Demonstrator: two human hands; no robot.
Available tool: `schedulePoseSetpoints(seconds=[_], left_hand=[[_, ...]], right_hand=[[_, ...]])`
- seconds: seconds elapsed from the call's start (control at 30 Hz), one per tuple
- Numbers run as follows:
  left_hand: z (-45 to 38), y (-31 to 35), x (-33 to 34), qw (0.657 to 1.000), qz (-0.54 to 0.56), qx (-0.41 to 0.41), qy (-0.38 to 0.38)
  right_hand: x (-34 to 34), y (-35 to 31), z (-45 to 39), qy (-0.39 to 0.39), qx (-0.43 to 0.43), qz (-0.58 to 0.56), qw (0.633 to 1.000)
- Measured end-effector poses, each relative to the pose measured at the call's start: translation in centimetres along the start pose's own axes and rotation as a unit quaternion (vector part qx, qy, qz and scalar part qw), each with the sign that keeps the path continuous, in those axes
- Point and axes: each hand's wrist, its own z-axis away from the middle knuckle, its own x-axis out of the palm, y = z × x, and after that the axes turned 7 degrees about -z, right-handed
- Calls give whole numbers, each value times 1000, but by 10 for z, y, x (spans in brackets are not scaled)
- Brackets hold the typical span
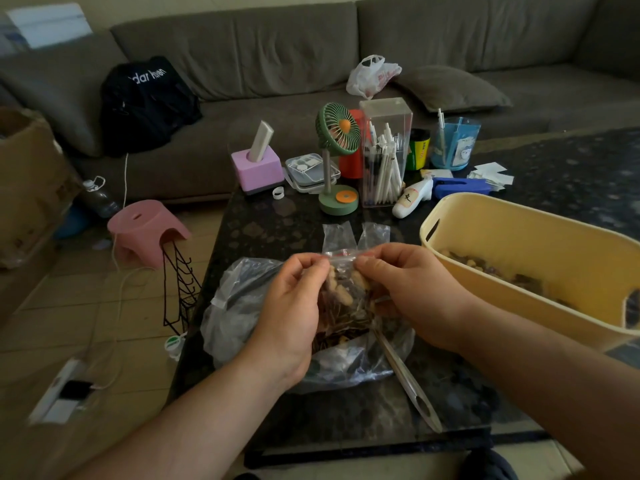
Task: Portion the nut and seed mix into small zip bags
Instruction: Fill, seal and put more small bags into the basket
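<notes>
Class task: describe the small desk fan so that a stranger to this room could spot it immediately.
Start at the dark speckled stone table before the grey sofa. Among the clutter at its far edge stands the small green desk fan, left of the clear plastic pen box. Only it has a round grille with an orange hub.

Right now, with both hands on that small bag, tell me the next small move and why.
Probably run the pinch along the strip to seal it: the left hand and right hand pinch the top edge of the small zip bag, already filled with mix.

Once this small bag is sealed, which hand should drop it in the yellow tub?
Right, probably. The right hand already pinches the small bag at its top, and the yellow tub stands on that side. The left hand would have to cross over.
</notes>
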Motion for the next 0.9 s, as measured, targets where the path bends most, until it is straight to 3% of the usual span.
schedulePoseSetpoints(seconds=[0.4, 0.9], left_hand=[[-3, -3, -1, 996, -59, 34, 50], [-6, -2, 2, 998, -16, 31, 52]], right_hand=[[-1, -7, 4, 12, -20, 7, 1000], [1, -3, 0, 6, -17, -4, 1000]])
